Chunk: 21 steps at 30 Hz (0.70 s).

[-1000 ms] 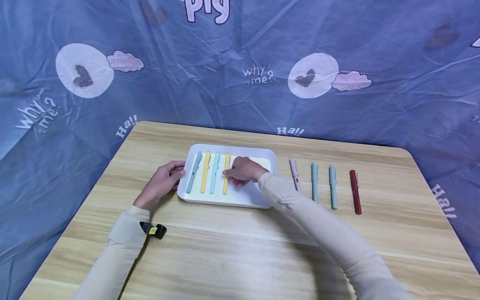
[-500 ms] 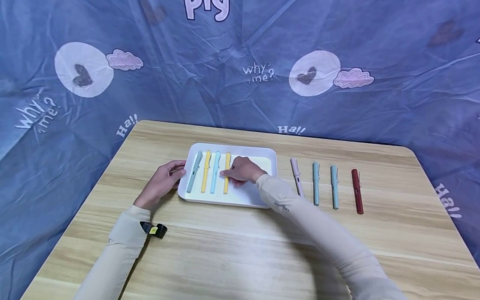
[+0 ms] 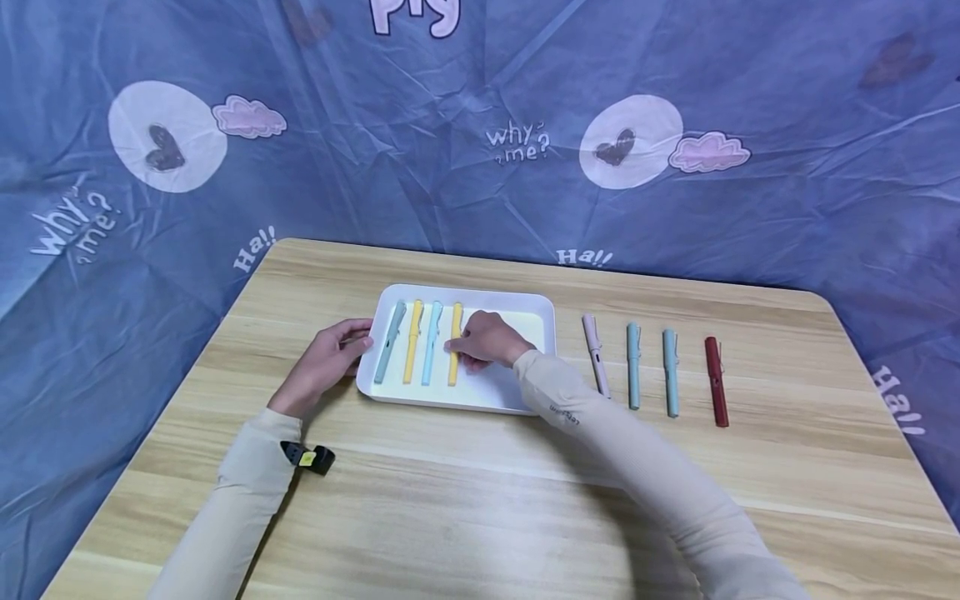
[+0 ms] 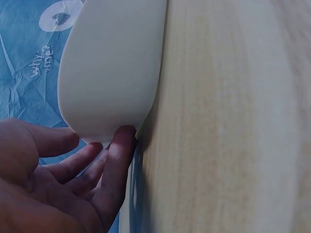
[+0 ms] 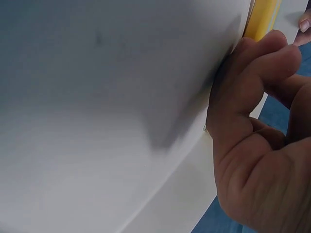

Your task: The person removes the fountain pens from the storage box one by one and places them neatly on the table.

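A white tray (image 3: pixel 442 406) lies on the wooden table. My left hand (image 3: pixel 321 367) holds its left end, the thumb (image 4: pixel 58 141) at the rim and the fingers against the outer wall. Inside the tray my right hand (image 3: pixel 491 340) pinches the rightmost yellow pen (image 3: pixel 453 373), which lies on the tray floor; the hand covers part of it. In the right wrist view the yellow pen (image 5: pixel 262 19) shows beyond the curled fingers. Left of it, roughly side by side, are a light blue pen (image 3: pixel 431 354), another yellow pen (image 3: pixel 410 354) and a grey-green pen (image 3: pixel 389 343).
Right of the tray, a lilac pen (image 3: pixel 593 346), a teal pen (image 3: pixel 633 371), a second teal pen (image 3: pixel 671 379) and a dark red pen (image 3: pixel 716 383) lie spaced apart on the table (image 3: pixel 420 517). A blue printed cloth (image 3: pixel 405 150) hangs behind the table.
The right thumb and fingertips shift slightly left, then back right at the yellow pen. The left hand stays on the tray's end. The head view tilts slightly.
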Each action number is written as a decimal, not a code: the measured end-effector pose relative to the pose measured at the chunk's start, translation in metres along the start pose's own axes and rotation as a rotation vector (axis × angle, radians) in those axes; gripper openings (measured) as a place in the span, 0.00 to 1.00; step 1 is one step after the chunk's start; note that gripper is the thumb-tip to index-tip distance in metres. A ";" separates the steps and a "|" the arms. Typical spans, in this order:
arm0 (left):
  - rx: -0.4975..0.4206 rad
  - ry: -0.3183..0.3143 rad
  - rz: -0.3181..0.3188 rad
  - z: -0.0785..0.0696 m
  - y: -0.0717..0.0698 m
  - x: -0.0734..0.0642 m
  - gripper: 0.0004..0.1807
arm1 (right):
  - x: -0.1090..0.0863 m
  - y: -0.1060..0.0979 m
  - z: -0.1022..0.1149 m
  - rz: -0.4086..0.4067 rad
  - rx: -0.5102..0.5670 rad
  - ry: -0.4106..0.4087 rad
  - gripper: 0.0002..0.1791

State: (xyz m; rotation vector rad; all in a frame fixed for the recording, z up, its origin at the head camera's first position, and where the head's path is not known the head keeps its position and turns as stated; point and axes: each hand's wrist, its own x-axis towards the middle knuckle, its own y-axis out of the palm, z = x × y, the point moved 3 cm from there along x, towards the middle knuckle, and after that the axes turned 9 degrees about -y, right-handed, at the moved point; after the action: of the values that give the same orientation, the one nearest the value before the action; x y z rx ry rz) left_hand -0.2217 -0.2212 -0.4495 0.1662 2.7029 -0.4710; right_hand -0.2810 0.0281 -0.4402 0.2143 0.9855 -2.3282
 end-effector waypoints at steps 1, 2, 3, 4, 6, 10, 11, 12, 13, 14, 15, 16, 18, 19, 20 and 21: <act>0.000 0.001 0.000 0.000 0.000 0.000 0.27 | 0.000 0.000 0.000 -0.002 -0.002 -0.006 0.19; 0.001 0.001 0.001 0.000 0.000 0.000 0.27 | 0.000 0.000 0.000 -0.003 -0.002 -0.010 0.19; 0.000 0.001 0.002 0.000 0.000 0.000 0.27 | 0.000 0.000 0.000 -0.004 -0.001 -0.013 0.19; -0.001 0.002 0.003 0.000 0.000 0.000 0.27 | 0.000 0.000 -0.001 -0.004 0.003 -0.014 0.19; -0.001 0.003 0.004 0.000 0.000 0.000 0.27 | 0.000 0.000 -0.001 -0.003 0.011 -0.016 0.19; -0.003 0.005 0.004 0.000 -0.001 0.000 0.27 | 0.000 0.001 -0.001 -0.001 0.026 -0.025 0.19; -0.002 0.004 0.003 0.000 -0.001 0.000 0.27 | -0.001 0.001 -0.001 0.000 0.029 -0.028 0.19; -0.002 0.003 0.003 0.000 -0.001 -0.001 0.27 | -0.001 0.001 -0.001 0.002 0.032 -0.032 0.19; -0.001 0.002 0.002 0.000 -0.001 -0.001 0.27 | -0.001 0.001 0.000 0.004 0.034 -0.034 0.19; -0.001 0.000 0.002 0.000 -0.001 -0.001 0.27 | -0.002 0.001 0.000 0.005 0.037 -0.036 0.19; 0.000 -0.001 0.002 0.000 -0.001 -0.002 0.27 | -0.002 0.001 0.000 0.006 0.038 -0.037 0.19; 0.001 0.000 0.002 0.000 -0.001 -0.002 0.27 | -0.003 0.000 0.000 0.005 0.042 -0.037 0.19; 0.001 0.001 0.003 0.000 -0.001 -0.002 0.27 | -0.004 -0.001 0.001 0.001 0.050 -0.036 0.19; 0.001 0.002 0.004 0.000 -0.001 -0.002 0.27 | -0.005 -0.001 0.002 -0.002 0.054 -0.036 0.19; 0.001 0.003 0.003 0.000 -0.001 -0.002 0.27 | -0.006 -0.002 0.002 -0.005 0.059 -0.035 0.19; 0.001 0.004 0.003 0.001 -0.002 -0.002 0.27 | -0.006 -0.003 0.002 -0.007 0.062 -0.034 0.18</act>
State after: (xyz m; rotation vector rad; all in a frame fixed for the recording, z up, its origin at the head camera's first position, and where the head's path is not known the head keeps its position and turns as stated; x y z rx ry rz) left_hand -0.2201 -0.2230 -0.4490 0.1720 2.7055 -0.4711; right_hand -0.2773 0.0309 -0.4346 0.1949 0.8999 -2.3632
